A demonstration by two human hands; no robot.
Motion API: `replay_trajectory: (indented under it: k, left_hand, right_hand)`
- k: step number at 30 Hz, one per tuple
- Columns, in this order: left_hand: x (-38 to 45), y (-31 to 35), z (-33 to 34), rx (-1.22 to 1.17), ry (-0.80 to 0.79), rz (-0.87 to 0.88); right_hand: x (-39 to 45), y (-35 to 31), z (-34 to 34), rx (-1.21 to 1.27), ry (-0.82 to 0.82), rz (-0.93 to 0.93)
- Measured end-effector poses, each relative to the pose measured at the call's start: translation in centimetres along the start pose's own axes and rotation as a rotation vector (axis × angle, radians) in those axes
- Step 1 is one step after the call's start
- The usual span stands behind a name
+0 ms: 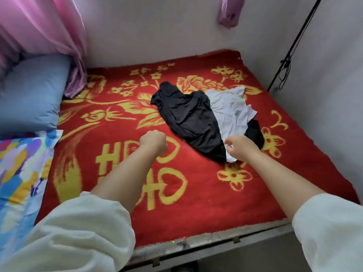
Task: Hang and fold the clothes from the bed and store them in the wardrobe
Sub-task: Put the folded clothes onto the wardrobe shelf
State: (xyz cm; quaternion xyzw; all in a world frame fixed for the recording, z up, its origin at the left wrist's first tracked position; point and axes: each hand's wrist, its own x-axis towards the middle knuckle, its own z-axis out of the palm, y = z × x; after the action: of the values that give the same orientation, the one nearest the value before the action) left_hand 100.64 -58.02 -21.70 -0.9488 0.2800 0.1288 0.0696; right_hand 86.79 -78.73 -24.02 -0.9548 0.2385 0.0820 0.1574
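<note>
A black garment lies crumpled in the middle of the red bed blanket. A white garment lies crumpled against its right side, partly over more black cloth. My right hand is at the near corner of the white garment, with curled fingers and thumb pinching its lower edge. My left hand hovers over the blanket just left of the black garment, fingers curled into a fist and holding nothing. Both forearms are bare below cream sleeves.
A blue pillow and a colourful quilt lie along the bed's left side, under a pink curtain. White walls close the far and right sides. A black rod with a cord leans in the right corner. The bed's metal front edge is nearest me.
</note>
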Motion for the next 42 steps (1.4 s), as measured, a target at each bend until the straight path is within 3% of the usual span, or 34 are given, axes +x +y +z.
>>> replay_trajectory:
  k: [9, 14, 20, 25, 27, 32, 35, 38, 42]
  left_hand:
    - [12.3, -0.3, 11.7, -0.13, -0.228, -0.016]
    - [16.7, 1.9, 20.0, -0.316, -0.299, -0.064]
    - [18.6, 4.2, 30.2, -0.312, -0.349, -0.02]
    - [18.2, 3.4, 34.1, -0.312, -0.287, 0.029]
    - [18.1, 3.3, 34.3, -0.329, -0.281, 0.03]
    - [18.3, 3.8, 32.8, -0.525, -0.301, -0.04]
    - [17.8, 4.5, 30.9, -0.705, -0.191, -0.098]
    - [16.6, 5.7, 28.5, -0.783, -0.067, -0.1]
    - [15.1, 8.1, 26.7, -0.693, 0.111, 0.157]
  right_hand:
    - [10.5, 2.4, 8.5, -0.047, -0.276, 0.148]
    - [16.3, 4.2, 17.0, 0.075, -0.3, 0.261]
    - [22.6, 6.2, 24.7, 0.745, 0.004, 0.63]
    - [27.2, 7.3, 26.8, 1.446, 0.247, 0.817]
    - [28.4, 7.1, 26.4, 1.586, 0.251, 0.787]
    - [25.5, 7.7, 23.0, 1.521, 0.006, 0.427]
    - [21.9, 9.2, 19.9, 1.499, -0.185, 0.312]
    - [18.0, 9.8, 16.9, 1.022, -0.426, 0.141]
    - [13.2, 11.2, 16.4, 0.416, -0.838, -0.071]
